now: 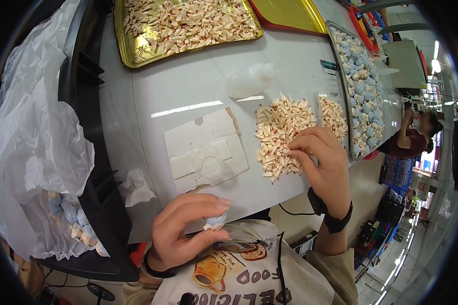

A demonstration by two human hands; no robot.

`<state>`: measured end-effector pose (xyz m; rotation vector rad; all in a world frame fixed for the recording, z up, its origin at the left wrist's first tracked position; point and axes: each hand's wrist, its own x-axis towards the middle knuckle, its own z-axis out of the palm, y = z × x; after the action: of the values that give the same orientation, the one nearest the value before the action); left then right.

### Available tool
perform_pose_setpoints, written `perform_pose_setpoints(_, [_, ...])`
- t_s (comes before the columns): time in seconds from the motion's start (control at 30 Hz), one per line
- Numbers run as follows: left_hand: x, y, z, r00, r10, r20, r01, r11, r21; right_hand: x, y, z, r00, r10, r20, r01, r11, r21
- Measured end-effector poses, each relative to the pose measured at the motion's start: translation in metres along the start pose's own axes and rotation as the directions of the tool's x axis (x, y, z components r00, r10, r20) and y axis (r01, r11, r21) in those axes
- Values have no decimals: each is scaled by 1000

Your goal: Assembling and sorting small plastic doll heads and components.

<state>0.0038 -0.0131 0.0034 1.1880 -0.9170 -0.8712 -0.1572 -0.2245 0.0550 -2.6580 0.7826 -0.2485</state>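
Observation:
Between the thumb and fingers of my left hand (183, 229) is a small light-blue and white figurine piece (216, 221), held near the table's front edge. My right hand (321, 162) reaches over a loose pile of small cream pointed pieces with red tips (285, 127). Its thumb and forefinger are pinched together at the pile's right side, on what looks like one of those pieces. Left of the pile lies a worn white cardboard square (188, 142), bearing a small round clear dish (211, 165). A translucent white squeeze bottle (252, 80) lies behind the card.
A gold tray (124, 53) of cream pieces is at the back; another gold tray (290, 15) adjoins it. Blue-and-white figurines (361, 86) fill a metal tray at right. At left, a black crate (86, 101) holds plastic sheeting and more figurines. A person (412, 134) is farther right.

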Motion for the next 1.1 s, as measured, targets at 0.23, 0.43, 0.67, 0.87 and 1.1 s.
perform_pose_setpoints(0.23, [-1,-1,0,999,27,25,-27,1000,8,0,0,-1,999,-34,-2,34,999,-10])
perform_pose_setpoints(0.43, [-1,-4,0,998,38,45,-40,998,45,0,1,0,1000,14,15,-14,1000,-19])
perform_pose_setpoints(0.67, [-2,-3,0,998,27,55,-28,999,22,-2,2,0,995,48,-89,-37,992,122])
perform_pose_setpoints(0.87, [-1,-2,0,998,27,58,-27,1000,13,-15,2,-3,965,258,-36,-206,840,503])
perform_pose_setpoints(1.1, [-1,-3,1,998,28,59,-29,999,21,-17,-1,-3,950,312,-17,-209,674,708])
